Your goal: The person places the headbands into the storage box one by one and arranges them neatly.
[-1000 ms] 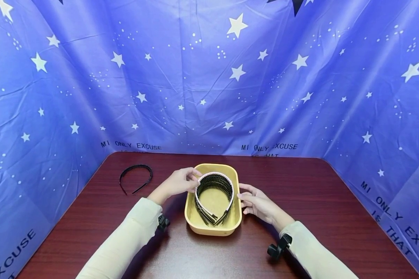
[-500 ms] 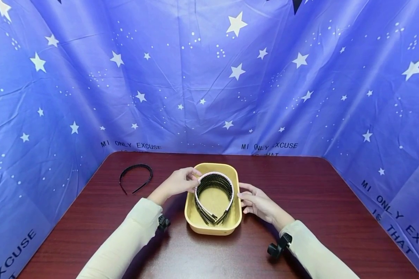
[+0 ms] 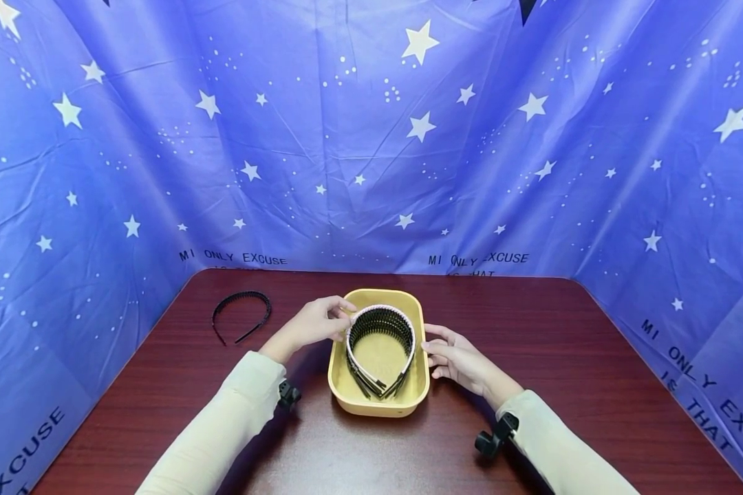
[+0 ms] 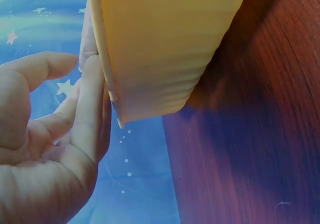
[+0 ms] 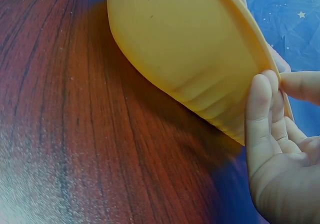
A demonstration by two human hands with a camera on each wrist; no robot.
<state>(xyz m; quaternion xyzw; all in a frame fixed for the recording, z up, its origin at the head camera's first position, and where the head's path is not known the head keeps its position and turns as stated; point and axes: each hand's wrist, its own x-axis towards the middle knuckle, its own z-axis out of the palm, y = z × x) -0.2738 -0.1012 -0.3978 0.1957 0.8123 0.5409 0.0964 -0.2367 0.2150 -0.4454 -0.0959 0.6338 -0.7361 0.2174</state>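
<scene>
A yellow plastic box (image 3: 380, 410) stands on the table, holding a nested stack of black toothed headbands (image 3: 380, 320). On top lies a pale, wrapped headband (image 3: 371, 309), its ends toward me. My left hand (image 3: 312, 322) is at the box's left rim beside this headband. In the left wrist view its thumb (image 4: 62, 65) stands apart from the fingers (image 4: 89, 103), which reach past the rim near the pale band. My right hand (image 3: 461, 361) pinches the right rim, fingers (image 5: 259, 103) against the outer wall and thumb (image 5: 300, 86) at the edge.
Another black headband (image 3: 241, 297) lies on the dark red wooden table (image 3: 520, 323), left of the box. Blue star-printed cloth (image 3: 371, 151) hangs behind the table and along both sides. Each sleeve carries a black wrist camera mount (image 3: 495, 436).
My left thumb and fingers have eased slightly back from the pale headband. The right hand, the box and the loose headband stay where they were.
</scene>
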